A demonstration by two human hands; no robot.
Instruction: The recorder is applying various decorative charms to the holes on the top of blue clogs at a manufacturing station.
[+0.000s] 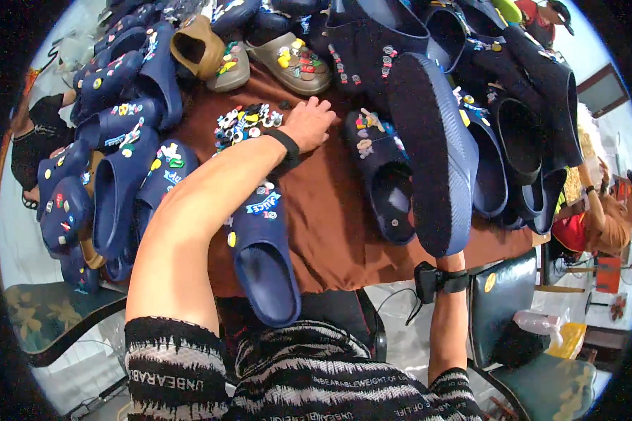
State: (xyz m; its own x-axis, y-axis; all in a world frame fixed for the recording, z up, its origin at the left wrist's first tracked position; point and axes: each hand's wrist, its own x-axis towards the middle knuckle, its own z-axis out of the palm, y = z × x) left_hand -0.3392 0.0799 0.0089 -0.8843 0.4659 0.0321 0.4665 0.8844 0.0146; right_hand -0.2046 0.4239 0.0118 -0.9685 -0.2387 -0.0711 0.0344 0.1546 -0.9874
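Head view of a work table covered with a brown cloth [330,210] and ringed by foam clogs. Navy clogs studded with small coloured charms are heaped along the left edge [112,140] and across the upper right [512,105]; two tan clogs [260,59] lie at the top centre, one navy clog with charms [263,245] lies toe-up near the table's front edge, and another navy clog [386,175] lies on the cloth beside the raised one. A loose pile of charms [246,125] rests on the cloth just left of the left hand. A dark chair [512,309] stands at lower right, another person sits at far left [38,140], and a further person is at the right rim [600,217]. The left hand [307,123] reaches forward across the cloth, forearm extended, a black band on the wrist; its fingers are spread and bent, palm down, resting on the cloth at the edge of the charm pile, with nothing visibly enclosed. The right forearm rises from the lower edge, wearing a black wrist device; the right hand [451,261] is mostly hidden behind the heel of a navy clog [432,154], which it holds upright from below, closed about the heel. This clog shows its finely ribbed sole to the camera, toe uppermost, standing over the table's right half and hiding the clogs behind it.
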